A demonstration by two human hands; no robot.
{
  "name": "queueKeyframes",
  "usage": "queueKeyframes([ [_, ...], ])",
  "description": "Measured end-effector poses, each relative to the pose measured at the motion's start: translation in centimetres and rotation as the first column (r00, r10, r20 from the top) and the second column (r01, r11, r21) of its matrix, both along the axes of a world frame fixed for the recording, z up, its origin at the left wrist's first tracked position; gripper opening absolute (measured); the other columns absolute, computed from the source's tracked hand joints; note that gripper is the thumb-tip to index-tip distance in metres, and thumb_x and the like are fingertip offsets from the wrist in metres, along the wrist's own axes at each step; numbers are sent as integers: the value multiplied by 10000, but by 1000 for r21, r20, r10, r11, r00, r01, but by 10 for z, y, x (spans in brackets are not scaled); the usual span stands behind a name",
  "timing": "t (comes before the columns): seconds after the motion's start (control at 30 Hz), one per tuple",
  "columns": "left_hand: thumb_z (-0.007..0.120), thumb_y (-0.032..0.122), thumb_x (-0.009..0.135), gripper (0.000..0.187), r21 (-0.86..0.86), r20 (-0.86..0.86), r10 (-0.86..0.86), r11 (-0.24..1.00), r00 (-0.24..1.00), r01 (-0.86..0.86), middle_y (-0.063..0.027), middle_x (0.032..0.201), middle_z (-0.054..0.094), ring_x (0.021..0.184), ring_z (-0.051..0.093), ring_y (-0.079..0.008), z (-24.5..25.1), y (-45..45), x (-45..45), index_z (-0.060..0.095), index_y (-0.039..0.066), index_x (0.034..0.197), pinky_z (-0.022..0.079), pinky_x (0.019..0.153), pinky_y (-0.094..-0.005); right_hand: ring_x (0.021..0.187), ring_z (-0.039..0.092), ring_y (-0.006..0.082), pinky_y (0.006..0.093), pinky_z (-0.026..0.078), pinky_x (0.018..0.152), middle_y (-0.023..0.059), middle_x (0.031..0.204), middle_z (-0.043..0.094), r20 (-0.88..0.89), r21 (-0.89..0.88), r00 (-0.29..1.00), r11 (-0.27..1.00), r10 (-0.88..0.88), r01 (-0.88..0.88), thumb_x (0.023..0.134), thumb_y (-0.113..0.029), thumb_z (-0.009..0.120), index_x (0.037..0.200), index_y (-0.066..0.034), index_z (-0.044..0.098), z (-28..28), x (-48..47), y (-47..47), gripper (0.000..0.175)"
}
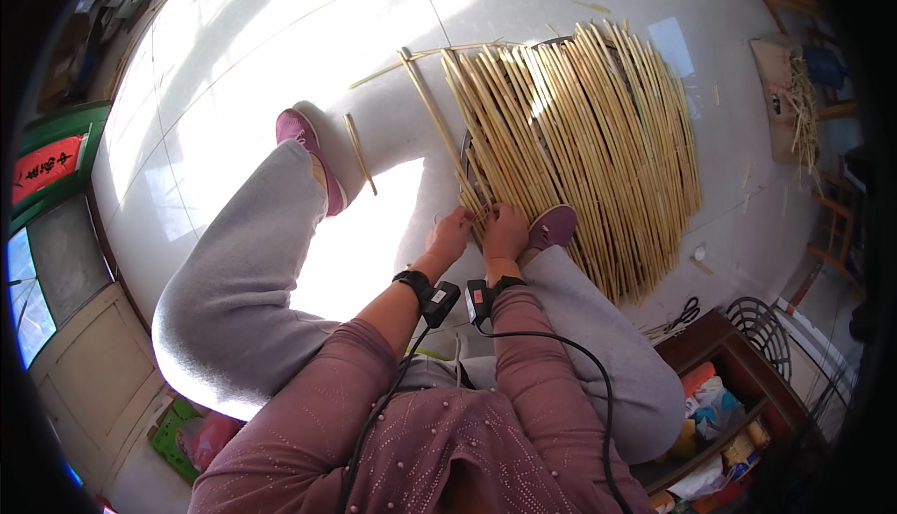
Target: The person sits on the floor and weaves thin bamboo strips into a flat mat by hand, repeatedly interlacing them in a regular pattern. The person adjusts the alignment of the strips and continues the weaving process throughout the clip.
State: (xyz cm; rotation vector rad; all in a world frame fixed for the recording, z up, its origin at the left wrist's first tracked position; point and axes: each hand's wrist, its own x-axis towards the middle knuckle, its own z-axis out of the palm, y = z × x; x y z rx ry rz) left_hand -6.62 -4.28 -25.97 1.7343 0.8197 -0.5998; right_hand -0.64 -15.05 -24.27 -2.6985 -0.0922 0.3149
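A roughly round mat of dry plant stalks [581, 156], laid side by side over a dark rim, lies on the floor before me. My left hand [450, 233] and my right hand [504, 232] meet at its near left edge, fingertips pinching around the stalk ends and what look like thin strands. The fingers hide just how these are held. My right shoe [553, 226] presses on the mat beside my right hand. One longer stalk [431, 104] lies at the mat's left edge. A short bundle of stalks [360, 155] rests apart, close to my left shoe [298, 128].
Scissors [688, 312] lie on the tiles right of my knee. Nearby are a black lattice basket [760, 335] and an open wooden drawer [708, 346] with bags. Farther right, straw scraps [804, 111] lie on cardboard [774, 104]. Black cables [603, 374] run along my forearms.
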Motion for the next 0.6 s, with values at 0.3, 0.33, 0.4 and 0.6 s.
queueKeyframes([
  [0.3,494,269,891,193,84,-78,-55,995,995,62,-143,978,650,967,600,-357,8,-5,4,550,203,1064,466,794,-455,860,597,309,419,482,728,105,895,629,-61,17,996,998,-58,60,779,-160,637,848,-87,662,-4,4,3,103],
  [0.33,492,265,891,191,89,-101,-66,993,993,75,-142,978,651,966,600,-357,9,-5,5,550,202,1062,466,794,-456,858,597,310,419,482,727,105,895,629,-73,19,995,998,-63,65,779,-159,637,847,-88,662,-4,5,3,102],
  [0.4,486,262,891,191,93,-76,-64,993,995,71,-139,979,652,963,602,-355,12,-4,6,549,201,1061,467,790,-456,854,597,312,418,483,725,105,894,629,-98,26,992,997,-75,78,777,-158,638,845,-90,663,-4,5,2,100],
  [0.6,471,256,891,196,108,-83,-84,990,993,93,-130,993,654,960,605,-347,20,-2,9,562,196,1053,467,788,-453,849,601,307,413,484,720,106,894,630,-107,36,991,996,-81,85,773,-156,646,838,-86,666,-4,6,2,97],
])
